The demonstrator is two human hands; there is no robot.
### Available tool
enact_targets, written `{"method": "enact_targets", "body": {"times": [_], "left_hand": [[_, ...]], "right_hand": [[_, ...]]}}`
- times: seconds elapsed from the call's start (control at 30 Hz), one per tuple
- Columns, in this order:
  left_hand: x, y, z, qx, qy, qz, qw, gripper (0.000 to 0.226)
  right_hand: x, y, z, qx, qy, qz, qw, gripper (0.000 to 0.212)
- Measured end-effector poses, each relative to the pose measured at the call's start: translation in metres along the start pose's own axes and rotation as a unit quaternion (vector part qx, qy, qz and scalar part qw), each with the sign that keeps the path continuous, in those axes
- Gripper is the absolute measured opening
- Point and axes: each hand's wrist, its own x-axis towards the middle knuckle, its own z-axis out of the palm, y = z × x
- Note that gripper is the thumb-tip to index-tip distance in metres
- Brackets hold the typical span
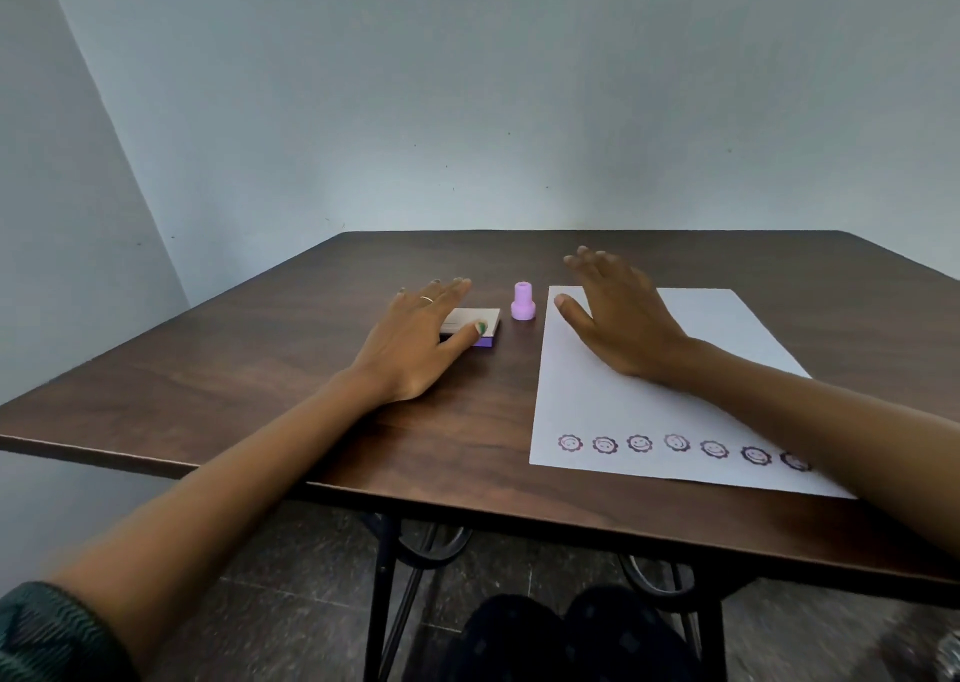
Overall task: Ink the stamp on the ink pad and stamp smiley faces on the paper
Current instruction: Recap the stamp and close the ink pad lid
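Observation:
A small lilac stamp (523,301) stands upright on the dark wooden table (260,369), untouched, between my two hands. Left of it lies the ink pad (480,320), a flat box with a pale lid and purple base. My left hand (415,341) rests over its left part, thumb on the lid's near edge, fingers spread flat. A white sheet of paper (597,406) lies on the right, with a row of several purple smiley prints (640,443) along its near edge. My right hand (621,312) hovers open over the paper's far left corner, holding nothing.
The table stands against a plain pale wall. Its near edge runs across the lower view, with black metal legs (384,577) and my knees (571,634) below. My right forearm (831,421) crosses the paper's right side and hides the last print.

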Motion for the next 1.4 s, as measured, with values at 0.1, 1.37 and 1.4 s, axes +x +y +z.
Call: {"method": "enact_targets", "body": {"times": [0.1, 1.37, 1.4], "left_hand": [[0.003, -0.002, 0.002, 0.012, 0.006, -0.011, 1.000, 0.058], [0.066, 0.038, -0.022, -0.069, -0.191, -0.149, 0.968, 0.064], [0.065, 0.038, -0.025, -0.056, -0.199, -0.152, 0.967, 0.065]], "right_hand": [[0.010, 0.006, 0.005, 0.004, -0.037, -0.002, 0.999, 0.056], [0.049, -0.003, -0.039, 0.091, -0.254, 0.138, 0.953, 0.071], [0.050, -0.004, -0.043, 0.089, -0.260, 0.141, 0.951, 0.069]]}}
